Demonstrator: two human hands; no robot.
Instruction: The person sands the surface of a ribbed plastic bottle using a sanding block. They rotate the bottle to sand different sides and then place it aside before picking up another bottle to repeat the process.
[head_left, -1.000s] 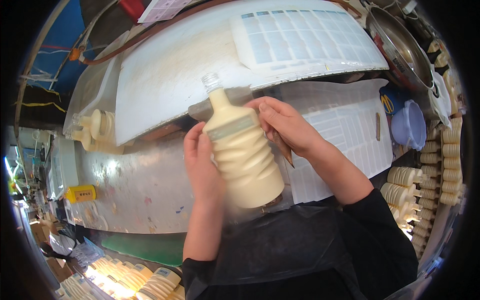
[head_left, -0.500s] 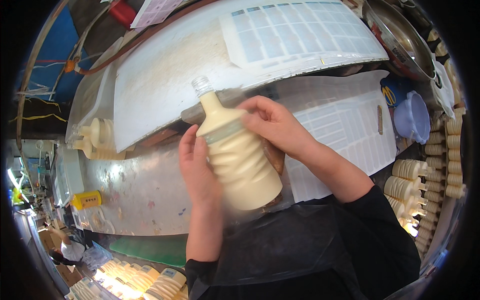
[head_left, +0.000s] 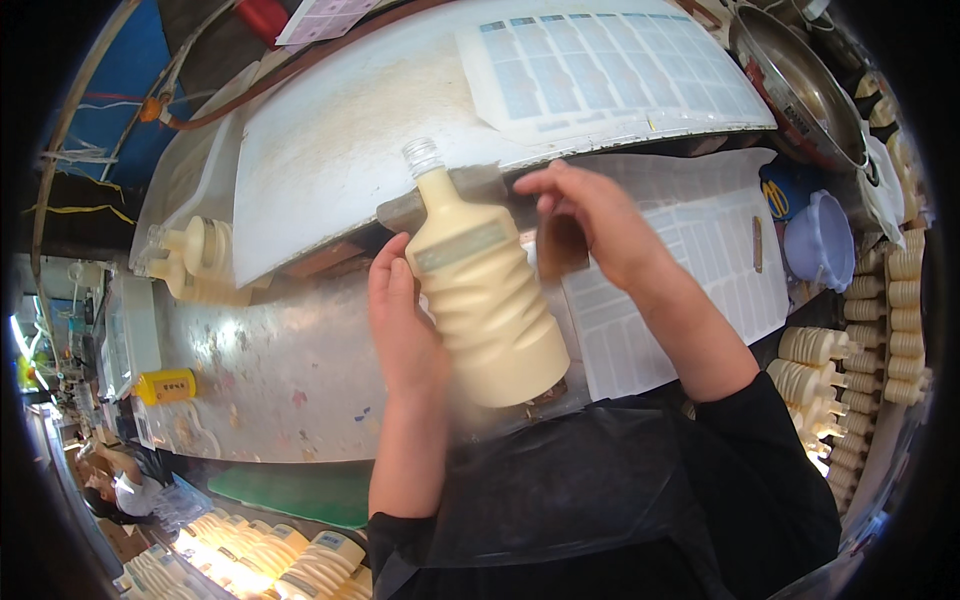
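A cream bottle (head_left: pixel 490 335) with a clear threaded neck and wavy ridges lies tilted before me, its neck pointing away. Across its shoulder runs a greyish-green label strip (head_left: pixel 462 247). My left hand (head_left: pixel 405 320) grips the bottle's left side, thumb and fingers against it. Just right of the shoulder, apart from the bottle, is my right hand (head_left: pixel 600 220), its index finger stretched out. A flat brown scraper-like piece (head_left: pixel 562 248) is held in the palm and lower fingers of that hand. Beneath the bottle neck shows a grey-brown support (head_left: pixel 480 185).
Printed label sheets (head_left: pixel 680 260) lie to the right, and another sheet (head_left: pixel 610 65) on the white board beyond. A purple bucket (head_left: pixel 822 240) and metal pan (head_left: pixel 800 85) stand at right. More cream bottles (head_left: pixel 205 255) lie left; a yellow container (head_left: pixel 165 386) is near them.
My right hand has lifted off the bottle's shoulder and moved right with the brown piece. The left hand stays on the bottle's side. The whole view has shifted slightly.
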